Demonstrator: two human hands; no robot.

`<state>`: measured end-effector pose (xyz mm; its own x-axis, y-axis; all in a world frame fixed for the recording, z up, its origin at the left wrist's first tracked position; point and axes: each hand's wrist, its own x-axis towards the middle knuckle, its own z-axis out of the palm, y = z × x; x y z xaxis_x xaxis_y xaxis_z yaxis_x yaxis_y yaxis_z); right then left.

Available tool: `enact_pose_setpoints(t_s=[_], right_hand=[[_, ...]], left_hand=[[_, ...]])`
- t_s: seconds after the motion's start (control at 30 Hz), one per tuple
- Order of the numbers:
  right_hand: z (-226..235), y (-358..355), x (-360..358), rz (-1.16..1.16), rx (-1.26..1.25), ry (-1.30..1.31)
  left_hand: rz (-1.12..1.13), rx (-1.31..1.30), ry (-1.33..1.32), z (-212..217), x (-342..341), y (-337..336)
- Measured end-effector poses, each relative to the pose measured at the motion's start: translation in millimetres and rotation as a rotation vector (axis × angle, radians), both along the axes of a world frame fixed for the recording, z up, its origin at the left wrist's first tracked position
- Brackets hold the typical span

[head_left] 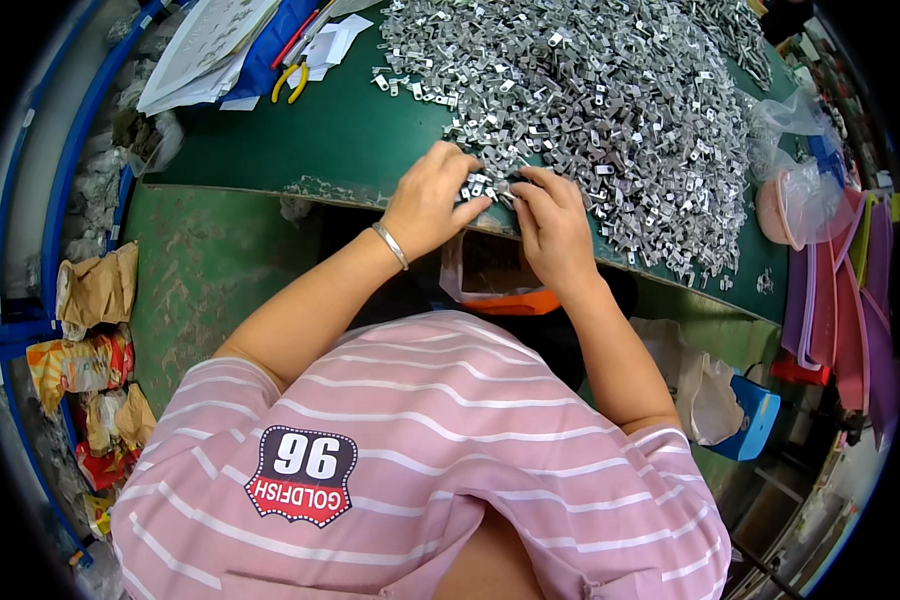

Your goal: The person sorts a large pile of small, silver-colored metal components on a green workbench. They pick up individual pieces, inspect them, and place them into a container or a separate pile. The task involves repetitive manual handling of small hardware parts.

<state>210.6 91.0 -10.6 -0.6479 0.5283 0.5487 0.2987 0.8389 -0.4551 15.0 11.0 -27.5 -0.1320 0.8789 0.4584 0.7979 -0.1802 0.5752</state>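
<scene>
Well left of the heap of metal pieces (610,130), a blue shelving unit (66,160) curves off into the black rim, and most of its contents are too jumbled under clear plastic to make out. A brown paper bag (98,288) sits there, its inside hidden. Nearer the heap's left side, papers (205,50) lie on the tabletop (260,150), their print too small to read and their top cut off; beside them rests a tool with yellow handles (290,83), its head hard to make out.

At the heap's near left edge, the left hand (432,198) has thumb and fingers parted around a small batch of metal pieces (482,187); the fingertips are partly hidden, so I cannot tell whether it grips one. Below that edge, an orange-rimmed container (526,302) is partly covered by the tabletop. The right hand (558,222) stands at the batch's right side, thumb and forefinger narrowly apart, and whether a piece is between them I cannot tell.

The heap's far edge runs out of view. Right of it, clear plastic partly covers a pink cup (773,212); farther right hang pink and purple strips (848,300), blurred toward the rim.
</scene>
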Motion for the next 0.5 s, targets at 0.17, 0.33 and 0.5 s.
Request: enact_pose_setpoints(t_s=[0.17,0.33,0.5], right_hand=[[-14.0,0.0,22.2,-0.046,-0.068,0.065],[-9.5,-7.4,19.8,-0.041,-0.049,0.063],[-14.3,-6.6,24.3,-0.026,-0.071,0.108]], left_hand=[[-0.025,0.063,-0.046,1.1,0.1,1.8],[-0.015,0.02,-0.09,2.6,0.8,-0.2],[-0.033,0.024,-0.112,11.1,1.2,-1.1]])
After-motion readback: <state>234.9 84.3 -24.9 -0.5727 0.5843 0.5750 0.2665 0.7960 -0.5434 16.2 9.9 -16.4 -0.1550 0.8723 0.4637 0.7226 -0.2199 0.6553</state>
